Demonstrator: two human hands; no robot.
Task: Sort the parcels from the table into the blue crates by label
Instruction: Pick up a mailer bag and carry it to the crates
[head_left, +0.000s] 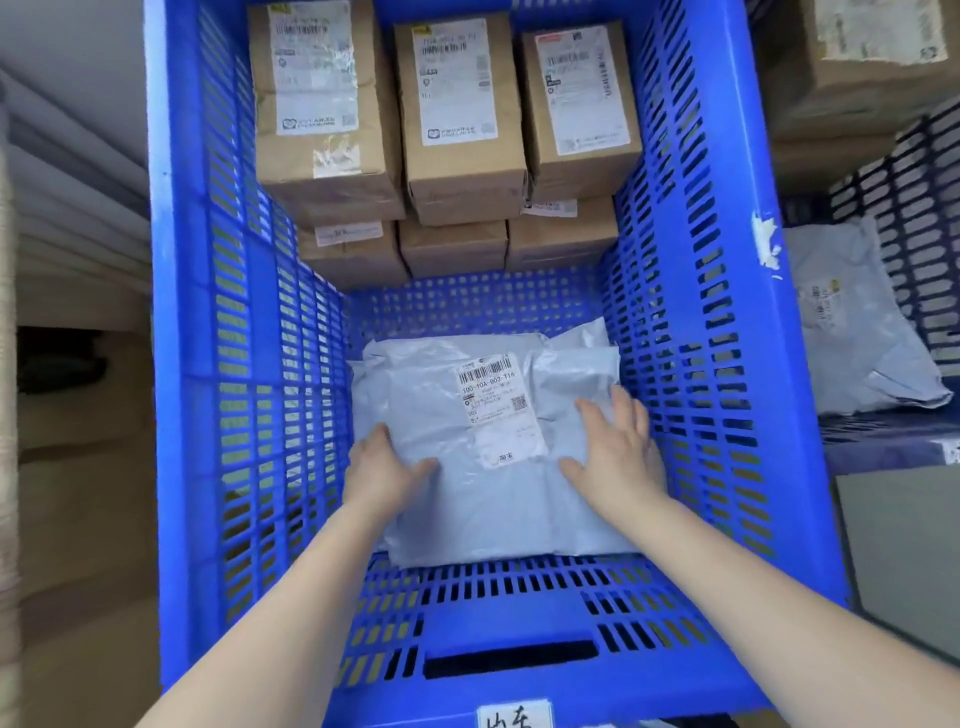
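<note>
Both forearms are reaching down into the blue crate (187, 364), over its near wall, where a white handwritten tag (514, 717) is sticking to the rim. I'm seeing my left hand (382, 470) lying on the left edge of the grey poly mailer (467, 467), thumb on top; its fingers are going down along that edge, so I cannot tell whether they are curling under it. My right hand (618, 447) is lying flat and relaxed on the mailer's right side, fingers straight and spread. That mailer is sitting on the crate floor in the near half, its shipping label (501, 408) facing up between my hands. More grey plastic is showing beneath and behind it. Further back, brown cardboard boxes (457, 119) are filling the far end, three across, stacked on a lower row, labels up. Off to the right, another grey mailer (857, 332) is lying outside, beside a darker crate (904, 208).
</note>
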